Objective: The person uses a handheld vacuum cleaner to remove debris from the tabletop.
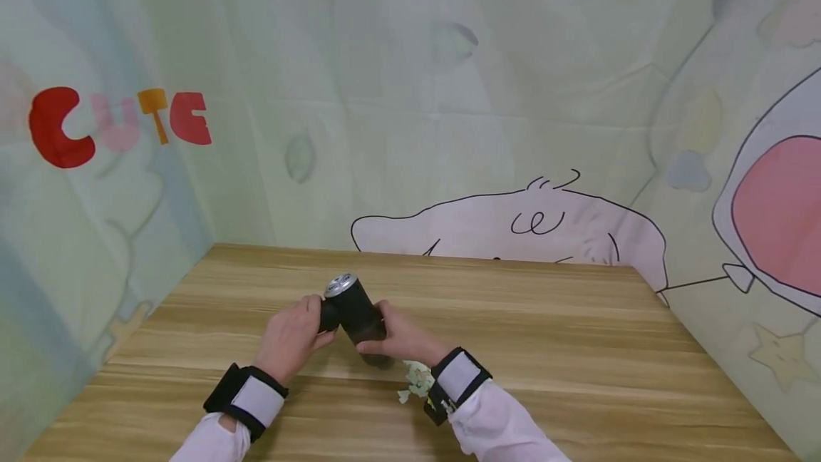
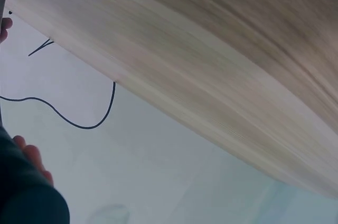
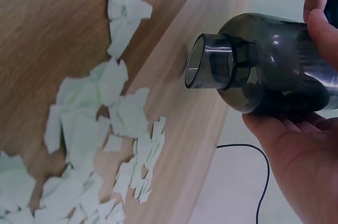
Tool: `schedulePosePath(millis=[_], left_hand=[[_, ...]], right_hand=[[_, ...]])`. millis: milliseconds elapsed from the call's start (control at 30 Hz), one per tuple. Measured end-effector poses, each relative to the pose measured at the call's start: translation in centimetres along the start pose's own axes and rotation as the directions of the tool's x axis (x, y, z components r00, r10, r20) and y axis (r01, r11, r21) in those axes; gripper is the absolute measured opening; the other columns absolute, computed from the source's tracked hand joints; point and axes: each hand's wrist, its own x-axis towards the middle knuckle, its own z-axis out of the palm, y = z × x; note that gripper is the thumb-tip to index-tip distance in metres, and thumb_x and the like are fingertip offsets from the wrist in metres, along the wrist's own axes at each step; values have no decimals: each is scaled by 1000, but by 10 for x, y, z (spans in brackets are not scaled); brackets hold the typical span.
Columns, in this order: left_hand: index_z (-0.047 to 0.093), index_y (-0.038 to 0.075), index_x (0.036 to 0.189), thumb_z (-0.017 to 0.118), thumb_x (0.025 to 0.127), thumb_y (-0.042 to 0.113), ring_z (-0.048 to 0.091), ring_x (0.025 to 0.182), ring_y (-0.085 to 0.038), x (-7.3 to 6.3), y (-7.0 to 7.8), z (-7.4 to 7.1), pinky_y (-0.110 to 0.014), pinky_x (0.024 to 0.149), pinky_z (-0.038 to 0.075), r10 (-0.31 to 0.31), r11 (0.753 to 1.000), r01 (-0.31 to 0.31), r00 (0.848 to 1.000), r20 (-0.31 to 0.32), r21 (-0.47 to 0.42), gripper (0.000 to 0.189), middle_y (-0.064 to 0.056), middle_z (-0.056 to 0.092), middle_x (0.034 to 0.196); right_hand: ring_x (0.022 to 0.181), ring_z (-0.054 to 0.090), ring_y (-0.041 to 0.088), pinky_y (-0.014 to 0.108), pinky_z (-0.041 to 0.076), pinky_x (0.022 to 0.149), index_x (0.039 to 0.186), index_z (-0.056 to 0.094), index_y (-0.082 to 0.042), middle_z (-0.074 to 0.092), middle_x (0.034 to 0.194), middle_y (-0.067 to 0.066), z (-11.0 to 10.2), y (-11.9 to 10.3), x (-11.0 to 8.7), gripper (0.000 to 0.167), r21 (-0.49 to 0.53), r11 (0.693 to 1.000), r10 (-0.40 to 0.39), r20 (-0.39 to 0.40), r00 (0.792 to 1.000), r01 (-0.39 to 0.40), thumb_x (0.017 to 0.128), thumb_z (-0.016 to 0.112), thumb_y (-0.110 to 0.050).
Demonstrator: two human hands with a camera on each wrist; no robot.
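left grip [image 1: 290,337] and right grip [image 1: 408,336] curl round a smoky, cylindrical vacuum [image 1: 358,311] near ragged paper [image 3: 79,123].

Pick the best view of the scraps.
Right wrist: the scraps appear large there, single torn pieces distinct, though the frame cuts some off at the left and bottom edges. Head shows only a small patch at the edge of the right strap. Left wrist shows none.

Table [image 1: 545,319]: wood-grain top, below fingers [image 1: 312,305]. Rear wall [image 1: 398,127]: creased pale-green printed covering, beyond fingers; line-drawn cartoon figure [image 1: 487,227] at table edge. Left wall [image 1: 64,248]: letters "CUTE" [image 1: 120,141], left of fingers. Right wall [image 1: 725,326]: pink shape [image 1: 785,212], star [image 1: 781,355], right of fingers. Lighting: soft, even
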Motion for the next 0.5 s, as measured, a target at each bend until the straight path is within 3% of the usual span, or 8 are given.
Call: schedulePosePath(millis=[500], left_hand=[[49, -2, 80, 79, 64, 36, 47, 49, -14, 4, 18, 9, -30, 43, 39, -50, 998, 52, 998, -38, 48, 51, -8, 51, 63]], right_hand=[[103, 52, 27, 44, 39, 89, 128, 38, 6, 53, 116, 18, -13, 7, -6, 63, 82, 997, -10, 24, 1000, 8, 79, 70, -18]])
